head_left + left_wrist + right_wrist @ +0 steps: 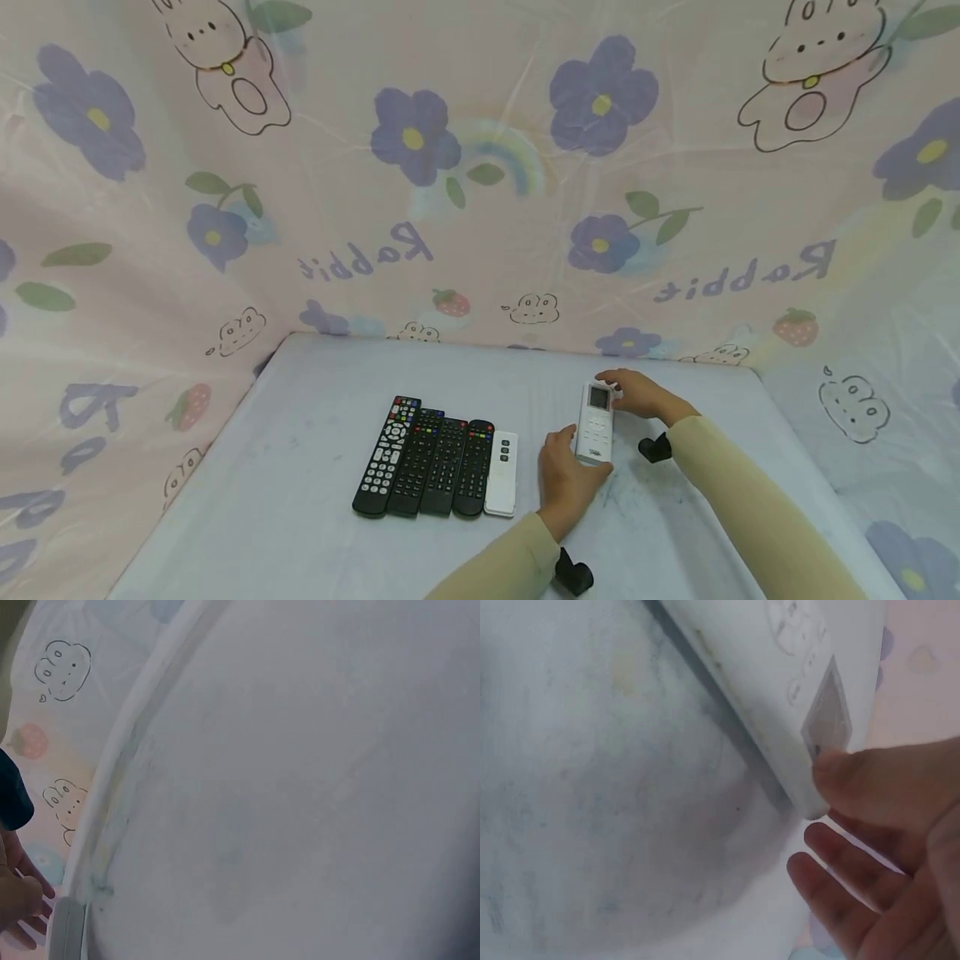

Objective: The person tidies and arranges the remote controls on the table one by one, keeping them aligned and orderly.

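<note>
A white air conditioner remote (596, 433) with a small grey screen lies lengthwise between both hands, on the right part of the table. My left hand (566, 479) holds its lower end, fingers along the left side and thumb at the bottom right corner. At the top end my right hand (637, 394) pinches it. Seen from the right wrist, the thumb (847, 776) presses beside the screen, while two fingertips hang apart below the edge. The left wrist view catches only a sliver of the remote (67, 930), with the right hand (21, 896) beyond it.
Left of the hands, a row of black remotes (435, 462) lies side by side, with a slim white remote (502, 475) at its right end. The white table (300, 450) meets a printed curtain (495, 233) at the back and sides. Dark wrist mounts (655, 448) sit below both hands.
</note>
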`<move>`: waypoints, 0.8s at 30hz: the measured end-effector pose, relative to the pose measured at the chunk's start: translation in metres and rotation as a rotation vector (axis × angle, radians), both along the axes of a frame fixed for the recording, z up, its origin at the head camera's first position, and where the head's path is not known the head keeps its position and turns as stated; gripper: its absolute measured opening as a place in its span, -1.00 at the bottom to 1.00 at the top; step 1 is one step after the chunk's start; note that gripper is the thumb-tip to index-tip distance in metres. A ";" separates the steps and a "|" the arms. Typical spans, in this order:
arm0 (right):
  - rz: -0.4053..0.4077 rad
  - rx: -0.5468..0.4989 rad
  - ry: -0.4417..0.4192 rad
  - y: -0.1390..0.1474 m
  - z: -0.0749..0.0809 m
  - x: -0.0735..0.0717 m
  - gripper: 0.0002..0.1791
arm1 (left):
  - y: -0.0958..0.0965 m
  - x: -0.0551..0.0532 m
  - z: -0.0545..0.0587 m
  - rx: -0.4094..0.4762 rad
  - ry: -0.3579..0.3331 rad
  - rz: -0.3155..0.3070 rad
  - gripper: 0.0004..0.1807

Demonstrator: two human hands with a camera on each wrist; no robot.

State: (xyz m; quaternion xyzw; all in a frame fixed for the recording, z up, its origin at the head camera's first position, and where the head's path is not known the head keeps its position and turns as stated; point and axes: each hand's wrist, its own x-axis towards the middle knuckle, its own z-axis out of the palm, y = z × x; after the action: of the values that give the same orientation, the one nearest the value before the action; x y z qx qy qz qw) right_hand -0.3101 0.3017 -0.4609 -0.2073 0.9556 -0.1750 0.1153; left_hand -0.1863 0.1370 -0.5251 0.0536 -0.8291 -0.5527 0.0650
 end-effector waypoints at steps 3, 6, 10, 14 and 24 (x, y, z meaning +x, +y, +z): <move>-0.003 0.000 -0.014 0.000 -0.001 -0.001 -0.38 | 0.000 -0.003 -0.001 0.004 -0.011 -0.010 -0.21; -0.005 -0.002 -0.012 0.000 -0.003 -0.002 -0.39 | -0.001 -0.005 -0.002 0.000 -0.010 -0.017 -0.23; -0.008 -0.004 -0.011 -0.002 -0.004 -0.002 -0.41 | 0.000 -0.006 -0.004 -0.015 -0.009 -0.020 -0.25; -0.021 -0.004 -0.017 -0.002 -0.007 -0.003 -0.42 | -0.001 -0.007 -0.005 -0.031 -0.005 -0.022 -0.26; -0.042 -0.003 -0.015 -0.002 -0.009 -0.003 -0.41 | -0.001 -0.009 -0.009 -0.084 0.002 -0.020 -0.32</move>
State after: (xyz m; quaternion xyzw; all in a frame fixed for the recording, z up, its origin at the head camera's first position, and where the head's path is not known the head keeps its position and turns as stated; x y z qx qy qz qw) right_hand -0.3134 0.3001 -0.4703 -0.1860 0.9586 -0.1804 0.1183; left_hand -0.1955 0.1362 -0.5340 0.0419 -0.8519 -0.5183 0.0627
